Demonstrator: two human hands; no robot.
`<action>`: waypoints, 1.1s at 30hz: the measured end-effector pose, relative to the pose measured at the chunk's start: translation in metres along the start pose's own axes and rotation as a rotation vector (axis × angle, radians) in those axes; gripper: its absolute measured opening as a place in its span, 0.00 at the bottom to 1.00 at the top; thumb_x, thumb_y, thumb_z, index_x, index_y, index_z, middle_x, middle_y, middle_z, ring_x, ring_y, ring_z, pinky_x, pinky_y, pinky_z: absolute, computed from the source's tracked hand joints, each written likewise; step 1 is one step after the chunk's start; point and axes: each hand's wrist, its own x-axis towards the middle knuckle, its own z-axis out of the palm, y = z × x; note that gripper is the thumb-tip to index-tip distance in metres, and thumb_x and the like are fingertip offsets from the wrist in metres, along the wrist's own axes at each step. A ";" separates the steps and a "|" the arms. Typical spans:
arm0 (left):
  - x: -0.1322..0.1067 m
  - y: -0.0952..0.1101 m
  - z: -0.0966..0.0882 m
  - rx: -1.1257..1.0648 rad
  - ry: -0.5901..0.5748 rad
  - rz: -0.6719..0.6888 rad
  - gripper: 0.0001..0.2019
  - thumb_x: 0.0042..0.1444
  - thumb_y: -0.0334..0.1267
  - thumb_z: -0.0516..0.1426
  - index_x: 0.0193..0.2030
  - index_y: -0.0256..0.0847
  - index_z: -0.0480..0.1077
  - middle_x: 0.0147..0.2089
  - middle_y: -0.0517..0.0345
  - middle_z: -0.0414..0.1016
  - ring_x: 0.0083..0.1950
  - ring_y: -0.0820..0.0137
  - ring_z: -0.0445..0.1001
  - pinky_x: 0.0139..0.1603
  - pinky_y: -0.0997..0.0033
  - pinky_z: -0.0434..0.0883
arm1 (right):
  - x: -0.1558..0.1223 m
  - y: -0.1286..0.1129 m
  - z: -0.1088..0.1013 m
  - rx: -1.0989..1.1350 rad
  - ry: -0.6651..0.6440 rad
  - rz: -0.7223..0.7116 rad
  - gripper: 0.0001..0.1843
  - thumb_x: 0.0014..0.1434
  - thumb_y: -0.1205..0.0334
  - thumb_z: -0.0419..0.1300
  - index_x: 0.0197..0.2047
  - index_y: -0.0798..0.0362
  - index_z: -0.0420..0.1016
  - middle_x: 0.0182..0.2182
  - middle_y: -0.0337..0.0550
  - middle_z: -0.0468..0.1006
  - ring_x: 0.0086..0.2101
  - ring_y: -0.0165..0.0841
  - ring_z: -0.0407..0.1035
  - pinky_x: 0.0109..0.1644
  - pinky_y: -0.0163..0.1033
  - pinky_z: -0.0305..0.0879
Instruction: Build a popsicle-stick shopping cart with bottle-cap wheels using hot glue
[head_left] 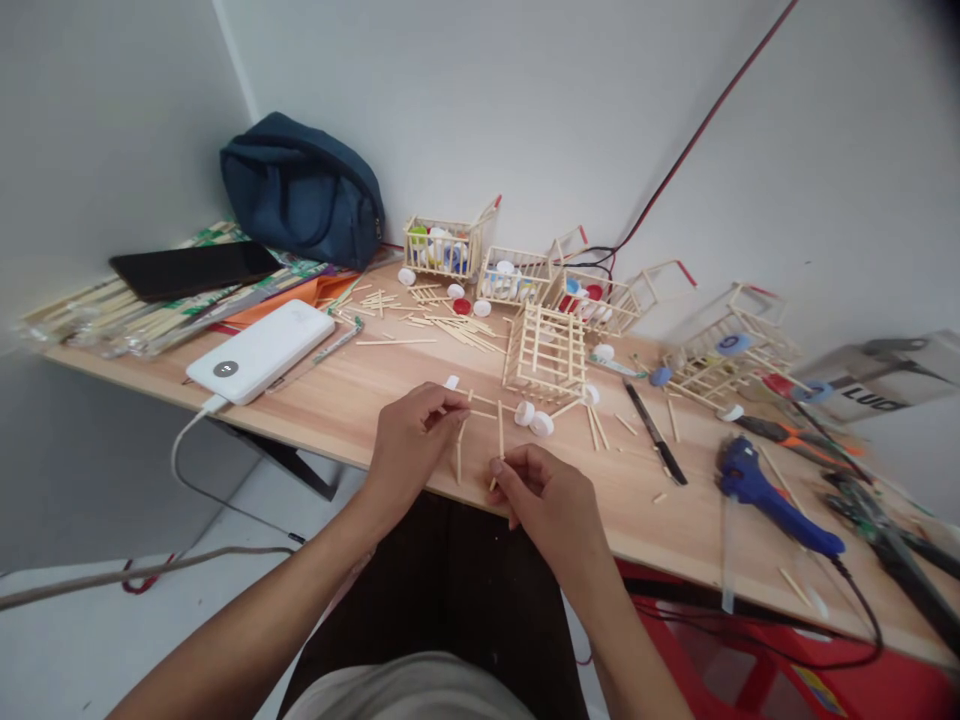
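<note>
My left hand (414, 440) rests near the front edge of the wooden table (352, 395), fingers pinched on thin wooden sticks (459, 440). My right hand (541, 492) is beside it, fingertips closed on the lower end of another stick (500, 432) that lies on the tabletop. A small stick-built cage (546, 352) stands just beyond the hands, with two white bottle caps (532, 418) in front of it.
Several stick carts holding coloured caps (517, 272) line the back wall. Loose sticks (450, 325) lie scattered. A white power bank (261, 350), black phone (193, 268) and blue bag (304, 190) sit left. A black pen (655, 434), blue glue gun (772, 495) and pliers (795, 435) lie right.
</note>
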 end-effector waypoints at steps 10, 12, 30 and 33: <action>-0.005 -0.001 -0.004 -0.046 -0.009 -0.041 0.05 0.55 0.32 0.55 0.35 0.40 0.73 0.37 0.61 0.77 0.39 0.72 0.74 0.42 0.75 0.70 | 0.001 0.004 0.002 -0.029 0.033 -0.059 0.15 0.57 0.49 0.59 0.30 0.53 0.72 0.22 0.40 0.77 0.24 0.31 0.71 0.30 0.33 0.67; -0.007 0.000 -0.007 -0.047 -0.017 -0.059 0.05 0.56 0.32 0.55 0.36 0.40 0.73 0.38 0.60 0.77 0.39 0.72 0.74 0.42 0.75 0.69 | 0.001 0.005 0.002 -0.070 0.050 -0.098 0.14 0.57 0.50 0.59 0.29 0.52 0.72 0.22 0.39 0.76 0.24 0.31 0.70 0.31 0.34 0.66; -0.017 -0.005 -0.032 -0.715 -0.177 -0.493 0.06 0.49 0.32 0.58 0.33 0.37 0.65 0.30 0.60 0.71 0.27 0.76 0.69 0.25 0.78 0.65 | -0.001 0.006 0.007 -0.065 0.053 -0.088 0.15 0.59 0.48 0.56 0.30 0.51 0.72 0.23 0.38 0.76 0.22 0.30 0.68 0.30 0.35 0.66; -0.009 -0.001 -0.038 -0.823 -0.300 -0.648 0.06 0.48 0.35 0.57 0.29 0.37 0.63 0.28 0.60 0.67 0.25 0.77 0.65 0.22 0.79 0.60 | 0.000 0.006 0.007 -0.055 0.060 -0.086 0.15 0.58 0.48 0.57 0.30 0.51 0.71 0.23 0.39 0.76 0.22 0.31 0.68 0.30 0.36 0.66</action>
